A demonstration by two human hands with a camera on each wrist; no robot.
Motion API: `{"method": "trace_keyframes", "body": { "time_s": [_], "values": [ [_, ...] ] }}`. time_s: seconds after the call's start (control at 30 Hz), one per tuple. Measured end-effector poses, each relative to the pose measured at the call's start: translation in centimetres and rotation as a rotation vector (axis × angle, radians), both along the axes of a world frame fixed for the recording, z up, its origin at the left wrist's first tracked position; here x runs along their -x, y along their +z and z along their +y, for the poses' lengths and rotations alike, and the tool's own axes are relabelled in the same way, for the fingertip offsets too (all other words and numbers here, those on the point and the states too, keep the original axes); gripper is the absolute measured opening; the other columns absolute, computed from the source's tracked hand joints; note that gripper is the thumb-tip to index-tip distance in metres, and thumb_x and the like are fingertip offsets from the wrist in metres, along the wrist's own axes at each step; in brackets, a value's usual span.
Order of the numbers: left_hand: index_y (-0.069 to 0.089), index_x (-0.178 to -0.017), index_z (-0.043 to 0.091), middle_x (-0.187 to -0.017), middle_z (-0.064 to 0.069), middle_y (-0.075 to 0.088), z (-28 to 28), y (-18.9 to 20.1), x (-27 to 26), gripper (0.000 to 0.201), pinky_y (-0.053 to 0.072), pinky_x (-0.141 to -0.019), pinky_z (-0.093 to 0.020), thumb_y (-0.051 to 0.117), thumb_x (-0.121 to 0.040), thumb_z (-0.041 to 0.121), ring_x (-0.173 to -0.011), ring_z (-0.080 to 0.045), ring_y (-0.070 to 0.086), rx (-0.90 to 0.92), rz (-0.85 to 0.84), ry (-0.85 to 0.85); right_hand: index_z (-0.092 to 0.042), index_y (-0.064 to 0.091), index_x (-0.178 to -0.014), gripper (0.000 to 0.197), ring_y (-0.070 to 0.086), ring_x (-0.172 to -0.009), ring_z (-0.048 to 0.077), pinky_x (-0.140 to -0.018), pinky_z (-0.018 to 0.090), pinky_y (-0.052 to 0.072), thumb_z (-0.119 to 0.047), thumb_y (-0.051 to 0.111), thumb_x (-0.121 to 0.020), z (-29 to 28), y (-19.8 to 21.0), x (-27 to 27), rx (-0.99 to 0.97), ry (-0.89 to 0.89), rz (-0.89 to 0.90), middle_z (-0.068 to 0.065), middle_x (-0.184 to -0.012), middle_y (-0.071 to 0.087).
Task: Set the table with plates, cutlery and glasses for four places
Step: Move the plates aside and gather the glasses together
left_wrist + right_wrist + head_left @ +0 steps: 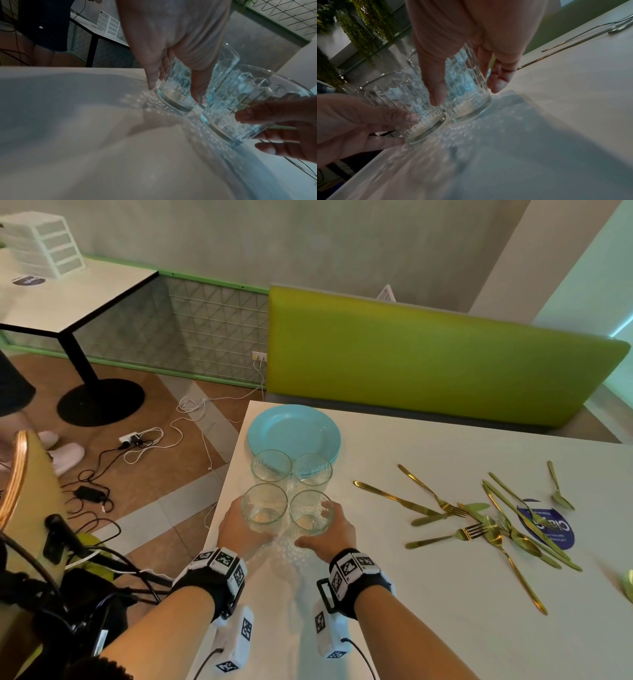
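Two clear patterned glasses stand side by side on the white table (428,594), with two more right behind them (272,465) (312,470). My left hand (236,525) (175,92) grips the near left glass (264,508) (176,83) low down, thumb on one side and fingers on the other. My right hand (337,529) (464,97) grips the near right glass (311,513) (465,83) the same way. Both glasses touch the tabletop. A stack of light blue plates (294,431) lies behind the glasses. Gold cutlery (493,518) is scattered to the right.
The table's left edge (222,501) runs just beside my left hand. A green bench back (428,361) stands behind the table. A purple sticker (551,529) lies under the cutlery. A wooden chair (20,484) and cables (137,446) are on the floor to the left.
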State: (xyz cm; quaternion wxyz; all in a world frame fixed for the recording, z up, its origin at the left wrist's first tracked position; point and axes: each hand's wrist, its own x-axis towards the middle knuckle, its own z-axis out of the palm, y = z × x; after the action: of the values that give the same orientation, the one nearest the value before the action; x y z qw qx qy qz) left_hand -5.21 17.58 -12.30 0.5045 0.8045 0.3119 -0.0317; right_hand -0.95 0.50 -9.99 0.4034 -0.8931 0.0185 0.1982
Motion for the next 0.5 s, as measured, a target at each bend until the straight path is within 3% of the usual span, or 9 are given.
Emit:
{"method": "trace_keyframes", "body": {
  "time_s": [0.07, 0.17, 0.27, 0.3, 0.37, 0.5],
  "values": [
    [0.059, -0.099, 0.011, -0.091, -0.007, 0.065, 0.3, -1.3, -0.4, 0.077, 0.056, -0.082, -0.038, 0.067, -0.032, 0.049, -0.090, -0.029, 0.065, -0.005, 0.014, -0.002, -0.025, 0.039, -0.135, 0.090, 0.051, -0.121, 0.022, -0.100, 0.029, 0.044, -0.024, 0.087, -0.059, 0.0, 0.0, -0.1, -0.007, -0.006, 0.007, 0.002, -0.130, 0.056],
    [0.051, -0.115, 0.005, -0.108, -0.011, 0.060, 0.0, 0.0, 0.0, 0.089, 0.050, -0.095, -0.042, 0.079, -0.039, 0.039, -0.105, -0.032, 0.060, 0.023, -0.019, 0.022, -0.024, 0.039, -0.136, 0.091, 0.051, -0.121, 0.022, -0.099, 0.028, 0.044, -0.022, 0.087, -0.059, 0.0, 0.2, -0.3, -0.020, -0.015, 0.016, 0.003, -0.130, 0.056],
    [0.025, -0.145, 0.010, -0.141, -0.012, 0.042, -0.8, 1.5, 0.7, 0.116, 0.037, -0.110, -0.045, 0.090, -0.049, 0.016, -0.132, -0.030, 0.041, 0.013, -0.033, 0.057, -0.024, 0.037, -0.138, 0.093, 0.051, -0.122, 0.022, -0.099, 0.027, 0.043, -0.022, 0.087, -0.060, -0.1, 0.2, -0.4, -0.017, -0.009, 0.040, 0.003, -0.131, 0.055],
    [0.014, -0.149, 0.011, -0.148, -0.013, 0.034, -1.0, 1.7, 0.9, 0.125, 0.032, -0.113, -0.043, 0.091, -0.050, 0.012, -0.137, -0.029, 0.035, 0.005, -0.049, 0.065, -0.023, 0.037, -0.138, 0.093, 0.051, -0.122, 0.022, -0.099, 0.027, 0.044, -0.022, 0.087, -0.060, -0.2, 0.3, -0.4, -0.016, -0.012, 0.051, 0.004, -0.131, 0.055],
    [0.004, -0.150, 0.010, -0.153, -0.014, 0.019, -1.6, 2.7, 1.5, 0.134, 0.026, -0.114, -0.042, 0.093, -0.049, 0.015, -0.141, -0.028, 0.024, -0.033, -0.072, 0.057, -0.023, 0.036, -0.139, 0.093, 0.052, -0.122, 0.022, -0.099, 0.028, 0.044, -0.020, 0.087, -0.061, -0.4, 0.4, -0.4, -0.019, -0.018, 0.074, 0.005, -0.132, 0.054],
    [0.001, -0.149, 0.011, -0.154, -0.015, 0.001, -2.3, 4.1, 2.4, 0.145, 0.018, -0.117, -0.046, 0.095, -0.040, 0.026, -0.144, -0.028, 0.004, -0.185, -0.207, -0.002, -0.022, 0.029, -0.144, 0.098, 0.046, -0.129, 0.021, -0.104, 0.030, 0.041, -0.020, 0.086, -0.064, -1.2, 1.1, -0.3, 0.011, -0.014, 0.108, 0.006, -0.141, 0.047]
  ]
}}
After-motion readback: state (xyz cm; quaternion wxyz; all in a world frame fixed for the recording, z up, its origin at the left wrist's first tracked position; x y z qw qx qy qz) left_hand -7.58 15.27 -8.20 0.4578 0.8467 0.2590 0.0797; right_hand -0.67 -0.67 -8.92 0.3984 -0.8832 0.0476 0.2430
